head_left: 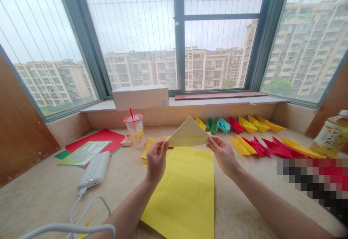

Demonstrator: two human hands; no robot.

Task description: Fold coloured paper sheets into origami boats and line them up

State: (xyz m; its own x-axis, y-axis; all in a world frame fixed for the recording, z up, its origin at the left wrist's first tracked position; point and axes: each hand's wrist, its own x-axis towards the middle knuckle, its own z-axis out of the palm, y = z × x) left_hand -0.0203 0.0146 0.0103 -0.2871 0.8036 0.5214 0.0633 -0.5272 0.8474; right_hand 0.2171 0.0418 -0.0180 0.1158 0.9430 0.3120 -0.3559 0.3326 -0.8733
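Note:
A pale yellow sheet of folded paper, shaped like a triangle above a straight band, is held up between my hands with its peak pointing away. My left hand pinches its left corner between thumb and fingers. At the opposite corner, my right hand grips it the same way. Beneath lies a large yellow paper sheet, flat on the counter. More yellow paper pokes out behind my left hand.
Folded paper boats in several colours line the back right, with flatter folded shapes before them. A drink bottle stands far right. On the left are a plastic cup, red paper, a white power bank and its cable.

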